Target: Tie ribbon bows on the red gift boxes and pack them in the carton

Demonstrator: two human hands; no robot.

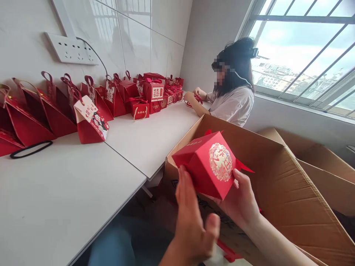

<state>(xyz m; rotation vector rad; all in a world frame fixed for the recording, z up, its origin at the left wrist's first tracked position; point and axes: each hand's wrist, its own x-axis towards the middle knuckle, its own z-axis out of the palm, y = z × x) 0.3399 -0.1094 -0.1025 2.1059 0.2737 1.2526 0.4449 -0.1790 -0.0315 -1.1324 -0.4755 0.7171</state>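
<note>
A red gift box (pixel 206 157) with a round gold emblem on one face is tilted in front of me, above the near side of a large cardboard box (pixel 266 162). Red ribbon ends stick out behind it. My right hand (pixel 241 195) grips it from below and the right, thumb near the emblem. On the other side, my left hand (pixel 192 221) has its fingers stretched out with the thumb apart. Its fingertips are at the box's lower left edge; whether they press on it I cannot tell.
Red handled gift bags (pixel 62 116) and small red boxes (pixel 154 92) line the white table (pixel 69 188) along the wall. A black loop (pixel 31 149) lies there too. Across the table, another person (pixel 234 85) handles a small red box. More open cartons (pixel 321 159) stand right, under the window.
</note>
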